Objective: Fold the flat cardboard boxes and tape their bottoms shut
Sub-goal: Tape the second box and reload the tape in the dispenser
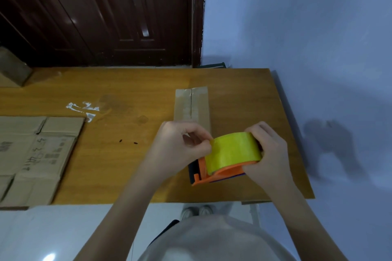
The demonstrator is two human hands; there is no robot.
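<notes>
Wooden table (127,154) pushed into a corner here, dark door behind it and a bluish wall on the right. Going left to right: a flattened cardboard sheet (36,154) hangs off the left edge, well apart from my hands, and I count just that one flat piece, though it runs out of view so there could be more stacked under it. Next come some white tape scraps (84,109) stuck to the wood. Then one folded box (192,106), long and narrow, its long axis running straight away from me, centre seam facing up and looking taped along at least part of its length. It sits just beyond my hands, its near end hidden behind my left hand (182,142). That grip is pinched together on what I think is the loose end of the tape, right at the edge of the roll. One yellow tape roll (233,152) in one orange dispenser (220,176), with my right hand (267,154) clamped around the far side of the roll. So the box lies dead ahead of both hands, left one a touch nearer the seam. My guess is the strip needs pulling forward along that axis, so no turning needed. A blurry brown lump sits at the far left corner; can't tell what it is.
</notes>
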